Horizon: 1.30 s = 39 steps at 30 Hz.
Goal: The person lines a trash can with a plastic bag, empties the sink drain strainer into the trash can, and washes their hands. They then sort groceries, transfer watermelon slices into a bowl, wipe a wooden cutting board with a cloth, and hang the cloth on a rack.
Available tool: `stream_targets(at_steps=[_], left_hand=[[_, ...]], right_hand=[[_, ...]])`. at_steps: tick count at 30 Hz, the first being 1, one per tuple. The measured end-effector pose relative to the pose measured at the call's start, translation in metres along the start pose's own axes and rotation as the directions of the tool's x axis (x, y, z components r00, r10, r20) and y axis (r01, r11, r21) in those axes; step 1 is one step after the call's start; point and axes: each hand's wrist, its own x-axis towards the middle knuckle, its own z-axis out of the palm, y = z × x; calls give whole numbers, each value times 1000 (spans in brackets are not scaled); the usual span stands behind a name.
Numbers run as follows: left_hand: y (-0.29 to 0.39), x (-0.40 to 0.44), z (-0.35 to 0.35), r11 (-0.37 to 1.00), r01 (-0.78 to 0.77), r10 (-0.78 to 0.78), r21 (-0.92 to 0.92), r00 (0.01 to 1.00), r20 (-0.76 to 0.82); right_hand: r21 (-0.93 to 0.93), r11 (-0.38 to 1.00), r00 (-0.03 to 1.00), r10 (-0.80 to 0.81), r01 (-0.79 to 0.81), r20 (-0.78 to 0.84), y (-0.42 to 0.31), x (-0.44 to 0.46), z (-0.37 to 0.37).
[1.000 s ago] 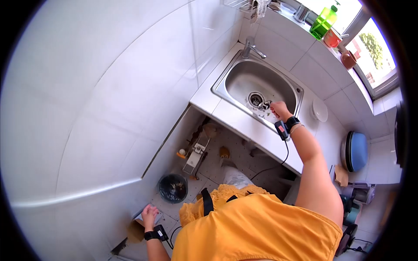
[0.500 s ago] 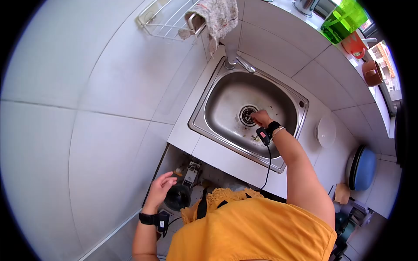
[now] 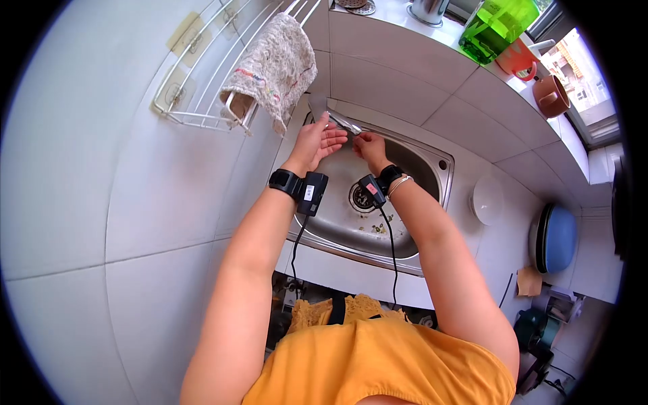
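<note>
A chrome faucet (image 3: 345, 123) reaches out over the back left of the stainless steel sink (image 3: 437, 177). My left hand (image 3: 318, 143) is at the faucet, palm turned toward the basin and fingers stretched out; its thumb is close to the faucet body. Just below the spout tip, my right hand (image 3: 371, 150) has its fingers curled together, and whatever they may hold is hidden. Under my right wrist lies the drain strainer (image 3: 362, 198), with dark bits in it. Small food scraps (image 3: 379, 228) are scattered on the basin floor near the front.
A wire rack (image 3: 196, 116) with a speckled cloth (image 3: 273, 67) hangs on the left wall. On the sill stand a green bottle (image 3: 496, 30), an orange mug (image 3: 516, 59) and a brown mug (image 3: 551, 96). A white bowl (image 3: 487, 200) and blue basin (image 3: 561, 237) are at right.
My right hand has left the drain area and moved back to the faucet spout. My left hand has risen from below the counter to the faucet. The view has shifted.
</note>
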Motion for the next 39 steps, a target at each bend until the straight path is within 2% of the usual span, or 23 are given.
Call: stream_targets(at_steps=[2,7,10,12,13,15,16,18,20,22,24,26,28,30,31,32,33,34,35,36,37,38,39], left_hand=[[2,1,-1,998,-51,50,31,998,41],[2,5,-3,971,-129,131,203,991,3],[-1,9,-4,953,-151,160,264,987,-11],[-1,11,-5,947,-154,164,282,986,-12],[-2,12,-7,943,-161,170,292,985,-7],[1,13,-7,942,-154,164,298,986,-10],[2,13,-7,942,-148,158,301,987,-8],[3,13,-7,946,-159,168,284,986,-8],[3,14,-8,949,-166,172,269,985,0],[3,15,-9,942,-167,176,290,984,-5],[2,15,-9,936,-150,159,317,987,0],[1,13,-9,930,-185,196,317,981,-3],[-9,16,-16,936,-180,180,302,983,30],[-27,11,-17,875,-212,196,435,977,83],[-42,15,-23,882,-121,101,455,993,68],[-61,24,-29,880,-119,98,459,993,70],[-81,36,-33,903,-22,38,428,999,-28],[-89,41,-28,919,70,-25,389,993,-119],[-98,49,-22,918,68,-28,391,994,-108],[-104,54,-10,946,54,-33,319,997,-69],[-110,60,4,968,51,-46,245,999,-25],[-116,63,14,967,68,-73,246,997,9],[-118,65,19,982,103,-92,161,993,-75]], right_hand=[[-9,1000,1000,7,-7,7,3,4,2],[-38,999,999,-20,18,-41,22,20,5],[-134,988,989,-94,78,-118,28,27,8],[-397,894,959,-266,209,-94,27,22,7],[-401,893,959,-264,205,-99,27,17,5],[-386,857,901,-415,341,-128,23,8,3],[-384,857,900,-417,342,-128,21,3,2],[-248,910,918,-373,334,-133,17,-3,-3],[-244,918,928,-351,313,-127,13,-3,-5],[-313,921,968,-251,234,-16,6,-3,-4],[-290,930,969,-244,226,-27,13,1,-1],[-403,870,953,-303,283,14,17,4,-1],[-378,882,956,-292,283,34,21,9,-5],[-247,929,962,-266,274,68,25,11,-5],[-242,932,962,-264,272,62,28,11,-4],[-147,940,952,-304,307,46,31,11,-1],[-52,938,939,-342,343,25,34,12,1],[-51,937,939,-345,345,17,43,15,5],[-119,943,950,-310,311,29,51,20,6],[-189,944,962,-271,271,30,56,23,5],[-256,901,934,-357,350,20,50,17,5],[-334,846,899,-438,415,7,44,9,5],[-378,823,899,-434,424,63,48,9,5]])
